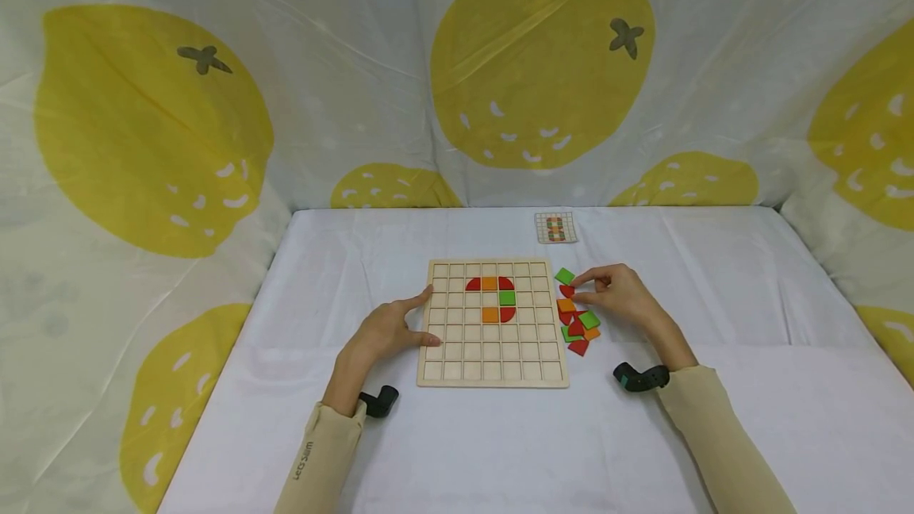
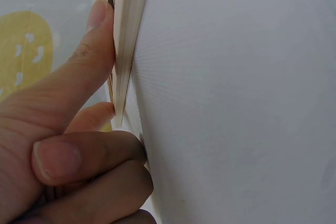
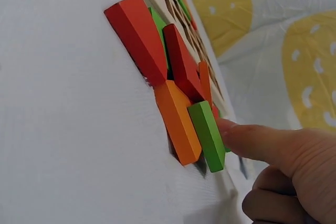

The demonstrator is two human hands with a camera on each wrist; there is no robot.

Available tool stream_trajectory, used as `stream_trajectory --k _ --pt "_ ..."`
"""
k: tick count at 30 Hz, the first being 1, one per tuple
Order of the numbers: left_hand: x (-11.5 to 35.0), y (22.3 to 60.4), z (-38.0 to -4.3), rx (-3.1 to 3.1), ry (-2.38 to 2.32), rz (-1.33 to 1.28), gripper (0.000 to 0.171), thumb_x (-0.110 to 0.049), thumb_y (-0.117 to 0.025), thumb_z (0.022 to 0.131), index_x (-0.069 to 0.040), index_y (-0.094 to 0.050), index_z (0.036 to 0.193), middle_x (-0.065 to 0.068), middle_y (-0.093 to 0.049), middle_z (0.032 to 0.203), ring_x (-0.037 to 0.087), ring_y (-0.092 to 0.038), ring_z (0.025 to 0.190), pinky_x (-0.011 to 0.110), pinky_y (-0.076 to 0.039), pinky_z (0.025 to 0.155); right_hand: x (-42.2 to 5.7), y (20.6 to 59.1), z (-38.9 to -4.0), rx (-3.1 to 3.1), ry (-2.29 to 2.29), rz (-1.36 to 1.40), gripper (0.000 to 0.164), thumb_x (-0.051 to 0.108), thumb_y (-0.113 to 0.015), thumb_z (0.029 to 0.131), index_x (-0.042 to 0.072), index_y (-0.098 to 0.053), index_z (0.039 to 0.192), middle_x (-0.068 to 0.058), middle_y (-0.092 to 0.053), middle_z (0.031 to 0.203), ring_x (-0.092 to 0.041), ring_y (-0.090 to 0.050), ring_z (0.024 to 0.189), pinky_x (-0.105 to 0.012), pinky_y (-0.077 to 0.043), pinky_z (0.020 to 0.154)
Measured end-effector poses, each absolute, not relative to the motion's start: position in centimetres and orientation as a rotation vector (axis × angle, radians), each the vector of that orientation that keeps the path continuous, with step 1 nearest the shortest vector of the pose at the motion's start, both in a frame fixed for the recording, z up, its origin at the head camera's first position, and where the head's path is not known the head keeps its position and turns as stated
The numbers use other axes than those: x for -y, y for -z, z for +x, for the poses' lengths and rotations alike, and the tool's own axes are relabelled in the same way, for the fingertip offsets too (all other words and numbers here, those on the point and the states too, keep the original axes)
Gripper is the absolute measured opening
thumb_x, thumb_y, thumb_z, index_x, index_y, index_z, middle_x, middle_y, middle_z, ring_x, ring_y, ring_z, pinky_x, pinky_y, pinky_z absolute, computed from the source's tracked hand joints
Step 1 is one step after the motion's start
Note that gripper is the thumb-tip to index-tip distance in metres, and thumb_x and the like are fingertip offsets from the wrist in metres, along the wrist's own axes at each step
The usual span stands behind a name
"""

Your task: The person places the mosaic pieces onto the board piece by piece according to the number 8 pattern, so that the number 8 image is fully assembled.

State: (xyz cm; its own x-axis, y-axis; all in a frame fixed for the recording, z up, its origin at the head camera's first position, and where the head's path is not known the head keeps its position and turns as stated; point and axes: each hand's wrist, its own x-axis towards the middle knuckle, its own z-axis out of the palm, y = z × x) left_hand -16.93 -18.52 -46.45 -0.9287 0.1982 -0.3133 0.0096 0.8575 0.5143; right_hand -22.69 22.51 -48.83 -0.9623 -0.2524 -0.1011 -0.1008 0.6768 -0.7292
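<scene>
Board [image 1: 452, 351]: pale wood, gridded. Tiles [image 1: 589, 320] right of board: red, orange, green. Backdrop [image 1: 343, 62] beyond board: white, yellow lemon print.

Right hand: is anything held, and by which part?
In the head view, the right hand seems to pinch a red piece at its right edge.

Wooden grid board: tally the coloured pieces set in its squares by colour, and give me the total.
Red pieces: 3
Orange pieces: 2
Green piece: 1
Total on the wooden grid board: 6
</scene>
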Motion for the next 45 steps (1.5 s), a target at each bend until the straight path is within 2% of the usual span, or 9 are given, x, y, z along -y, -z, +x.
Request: stream_trajectory --k 4,12,23,29,33,38,45 --pt "18.5 46.4 -16.9 -2.674 -0.737 0.159 0.1 -0.048 -0.087 0.08 -0.031 -0.032 0.162 0.013 -0.072 0.091 0.019 -0.057 0.081 0.045 -0.05 0.091 -22.9 48.8 -22.6 -2.685 1.128 -0.316 0.026 0.02 -0.083 0.088 0.008 -0.08 0.111 0.003 -0.033 0.062 -0.014 -0.035 0.062 -0.029 -0.031 0.062" --pt "18.5 46.5 -16.9 -2.672 -0.739 0.166 0.1 -0.048 -0.087 0.08 -0.031 -0.032 0.162 0.009 -0.069 0.081 0.019 -0.057 0.08 0.046 -0.05 0.093 -22.7 48.8 -22.5 -2.684 1.107 -0.328 0.032 0.022 -0.085 0.087 0.006 -0.079 0.114 0.003 -0.034 0.061 -0.016 -0.035 0.06 -0.029 -0.028 0.06" --pt "18.4 46.7 -17.0 -2.67 -0.744 0.156 0.1 -0.048 -0.087 0.08 -0.032 -0.032 0.162 0.011 -0.071 0.088 0.019 -0.057 0.081 0.046 -0.05 0.094 -22.9 48.5 -22.3 -2.72 1.087 -0.277 0.028 0.023 -0.084 0.088 0.007 -0.08 0.111 0.003 -0.032 0.061 -0.015 -0.033 0.061 -0.029 -0.029 0.062" --pt "18.4 46.6 -16.9 -2.67 -0.737 0.154 0.1 -0.048 -0.087 0.08 -0.032 -0.032 0.162 0.011 -0.071 0.09 0.019 -0.056 0.081 0.043 -0.049 0.09 -22.8 47.9 -22.2 -2.707 1.137 -0.27 0.031 0.025 -0.084 0.088 0.008 -0.08 0.113 0.003 -0.032 0.061 -0.016 -0.034 0.061 -0.03 -0.033 0.065" --pt "18.5 46.6 -16.9 -2.67 -0.732 0.147 0.1 -0.049 -0.086 0.08 -0.032 -0.032 0.162 0.014 -0.072 0.096 0.019 -0.057 0.081 0.04 -0.049 0.085 -21.3 47.7 -22.0 -2.648 1.222 -0.283 0.031 0.027 -0.085 0.087 0.01 -0.08 0.114 0.004 -0.031 0.061 -0.015 -0.034 0.059 -0.028 -0.034 0.062" --pt "18.6 46.5 -16.8 -2.664 -0.736 0.137 0.099 -0.05 -0.086 0.08 -0.033 -0.032 0.162 0.016 -0.072 0.099 0.02 -0.057 0.081 0.038 -0.047 0.08 -18.0 47.7 -21.1 -2.594 1.288 -0.37 0.029 0.025 -0.085 0.087 0.009 -0.081 0.111 0.004 -0.031 0.058 -0.013 -0.03 0.055 -0.025 -0.029 0.054" --pt "18.5 46.5 -16.9 -2.664 -0.743 0.132 0.099 -0.049 -0.086 0.08 -0.034 -0.032 0.162 0.014 -0.072 0.096 0.019 -0.057 0.082 0.044 -0.049 0.09 -13.4 48.2 -19.8 -2.553 1.358 -0.489 0.028 0.024 -0.086 0.086 0.009 -0.081 0.109 0.006 -0.031 0.057 -0.01 -0.027 0.056 -0.024 -0.025 0.054"
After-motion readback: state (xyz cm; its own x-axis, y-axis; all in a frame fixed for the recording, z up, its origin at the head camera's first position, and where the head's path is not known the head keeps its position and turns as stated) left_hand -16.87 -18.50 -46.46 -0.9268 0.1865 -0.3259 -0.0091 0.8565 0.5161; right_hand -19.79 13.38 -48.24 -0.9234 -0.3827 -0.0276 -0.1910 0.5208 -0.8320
